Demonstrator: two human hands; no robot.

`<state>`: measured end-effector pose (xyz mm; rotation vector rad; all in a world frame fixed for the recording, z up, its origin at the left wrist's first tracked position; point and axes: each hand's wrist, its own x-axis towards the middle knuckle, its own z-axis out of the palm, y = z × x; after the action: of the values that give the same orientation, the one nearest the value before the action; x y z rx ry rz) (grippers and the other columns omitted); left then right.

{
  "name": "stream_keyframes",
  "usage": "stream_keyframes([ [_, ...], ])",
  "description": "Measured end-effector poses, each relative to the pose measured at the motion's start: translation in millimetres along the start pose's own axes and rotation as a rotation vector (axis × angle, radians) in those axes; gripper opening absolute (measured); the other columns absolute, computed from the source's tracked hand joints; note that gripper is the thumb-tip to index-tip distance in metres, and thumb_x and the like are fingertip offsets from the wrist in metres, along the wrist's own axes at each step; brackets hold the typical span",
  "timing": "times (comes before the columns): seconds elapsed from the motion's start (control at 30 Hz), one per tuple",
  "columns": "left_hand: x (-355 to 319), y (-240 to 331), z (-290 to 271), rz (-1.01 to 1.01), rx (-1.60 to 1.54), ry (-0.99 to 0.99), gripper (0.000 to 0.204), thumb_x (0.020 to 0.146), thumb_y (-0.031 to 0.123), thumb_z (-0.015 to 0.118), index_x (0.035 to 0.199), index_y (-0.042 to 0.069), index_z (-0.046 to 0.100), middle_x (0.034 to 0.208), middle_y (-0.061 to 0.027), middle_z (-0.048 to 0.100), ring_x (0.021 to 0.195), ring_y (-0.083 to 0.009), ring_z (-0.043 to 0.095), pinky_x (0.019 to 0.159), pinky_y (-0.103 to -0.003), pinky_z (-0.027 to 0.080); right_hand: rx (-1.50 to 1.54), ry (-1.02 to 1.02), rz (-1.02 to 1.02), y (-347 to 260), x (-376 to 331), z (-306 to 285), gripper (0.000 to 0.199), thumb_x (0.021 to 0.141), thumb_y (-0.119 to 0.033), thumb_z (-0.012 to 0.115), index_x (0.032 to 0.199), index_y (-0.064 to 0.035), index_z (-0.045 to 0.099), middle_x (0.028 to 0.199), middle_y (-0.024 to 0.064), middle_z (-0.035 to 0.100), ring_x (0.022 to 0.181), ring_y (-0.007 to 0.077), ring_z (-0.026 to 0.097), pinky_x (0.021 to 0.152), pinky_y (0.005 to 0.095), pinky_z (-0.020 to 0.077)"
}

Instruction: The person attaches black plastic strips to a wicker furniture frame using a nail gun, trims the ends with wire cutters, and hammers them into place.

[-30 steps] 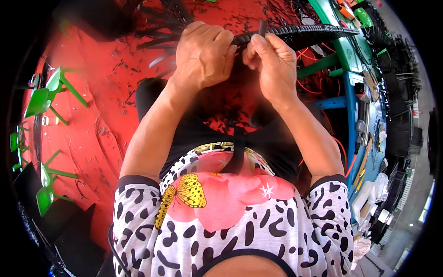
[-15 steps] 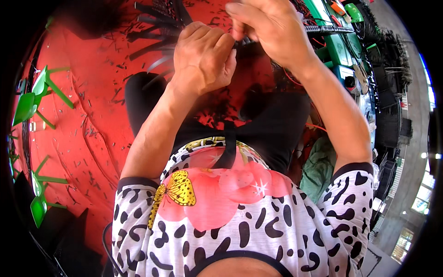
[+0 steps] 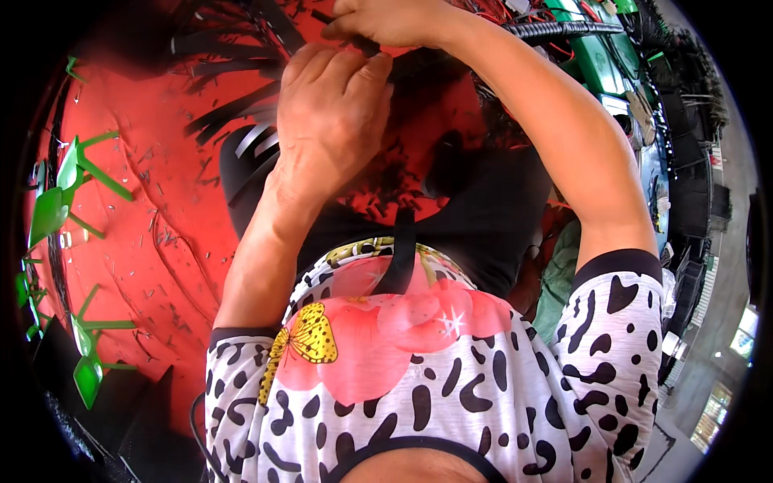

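Observation:
My left hand (image 3: 332,113) is closed, knuckles up, with a dark piece of black strip (image 3: 364,45) showing at its far side, beside the thumb. Just beyond it, near the upper edge, my right hand (image 3: 394,21) has its fingers bent and drawn together. What those fingers hold is hidden. A fan of long flat black strips (image 3: 225,66) spreads out to the left of both hands, some ends bent and shiny. Short black offcuts (image 3: 394,173) lie scattered between my black-clad knees.
The red floor covering (image 3: 173,177) is wrinkled and dotted with offcuts. Green chairs (image 3: 64,193) stand at the left. A ribbed black tube (image 3: 564,30) runs by green containers (image 3: 600,68) at the upper right. Green cloth (image 3: 560,282) lies beside my right thigh.
My right hand has swung left and farther away, over the left hand. My left hand has shifted slightly left and nearer. The black strips have moved left with them.

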<state>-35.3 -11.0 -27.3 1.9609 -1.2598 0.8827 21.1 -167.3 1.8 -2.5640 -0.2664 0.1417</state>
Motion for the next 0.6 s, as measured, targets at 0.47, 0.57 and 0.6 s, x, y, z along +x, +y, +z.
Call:
stream_keyframes([
  [0.47,5,-19,-10,0.027,-0.15,-0.14,0.032,0.064,0.001,0.064,0.096,0.003,0.061,0.083,-0.0128,0.059,0.079,-0.0324,0.056,0.08,-0.043,0.042,0.028,-0.271,-0.251,-5,-16,-31,0.024,0.068,0.0,0.056,0.088,-0.0012,0.068,0.076,0.0142,0.066,0.068,0.0221,0.061,0.063,0.0337,0.0468],
  [0.57,7,-20,-11,0.035,-0.172,-0.139,0.033,0.063,-0.001,0.061,0.096,0.002,0.061,0.083,-0.0128,0.059,0.078,-0.033,0.055,0.08,-0.043,0.042,-0.134,-0.205,-0.299,-7,-20,-33,0.018,0.069,-0.004,0.056,0.082,-0.0038,0.069,0.073,0.014,0.064,0.067,0.0229,0.062,0.062,0.0338,0.0469],
  [0.6,7,-20,-12,0.035,-0.17,-0.141,0.033,0.063,-0.001,0.061,0.096,0.002,0.061,0.083,-0.0128,0.059,0.078,-0.033,0.055,0.08,-0.043,0.042,-0.131,-0.205,-0.302,-7,-19,-31,0.018,0.069,-0.004,0.056,0.082,-0.0038,0.069,0.073,0.014,0.064,0.067,0.0229,0.062,0.062,0.0338,0.0469],
])
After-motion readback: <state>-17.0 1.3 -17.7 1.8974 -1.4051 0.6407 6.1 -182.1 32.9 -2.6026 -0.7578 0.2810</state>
